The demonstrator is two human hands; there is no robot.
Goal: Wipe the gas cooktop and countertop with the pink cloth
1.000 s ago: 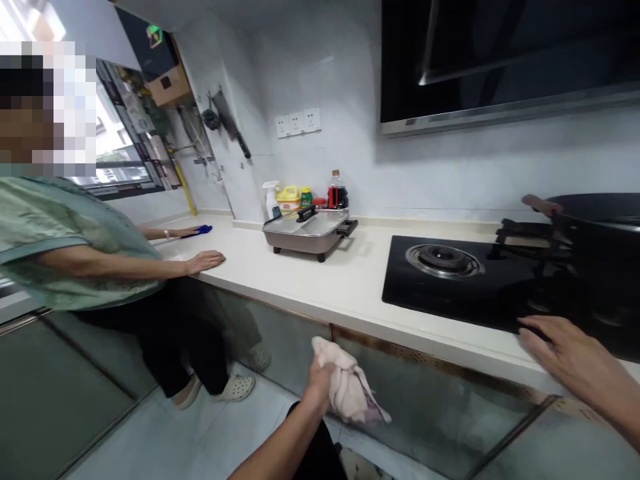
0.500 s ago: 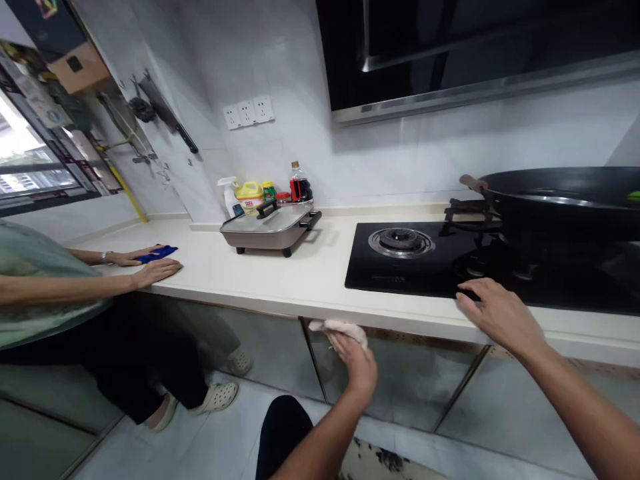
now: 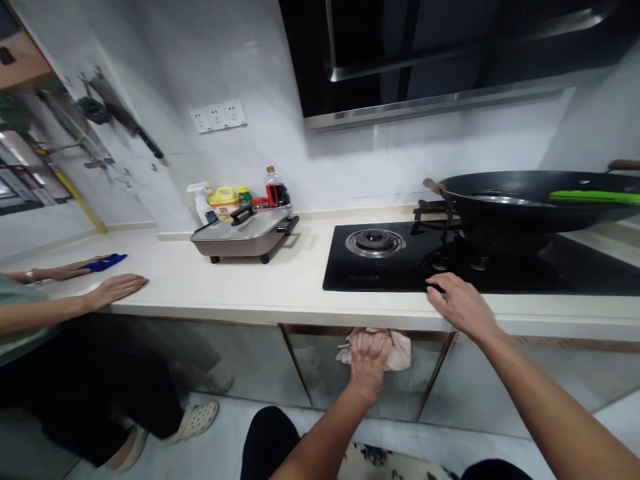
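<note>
Open run along front edge of bench [image 3: 225, 285], from co-worker's hand [image 3: 116, 291] to right hand [image 3: 463, 303], which blocks part of front edge of stove [image 3: 395, 279]; gap between electric pan [image 3: 235, 249] and left edge of stove, pan's handle [image 3: 289, 225] jutting into it at back; bottles [image 3: 278, 193] crowd behind pan, barring way to back edge; left burner [image 3: 376, 243] reachable from front; wok [image 3: 520, 213] bars right side of stove, its wooden handle [image 3: 434, 186] sticking out left; range hood [image 3: 450, 67] overhead; under front edge, left hand [image 3: 369, 363] and cloth [image 3: 401, 351] cover part of cupboard door [image 3: 317, 363]
</note>
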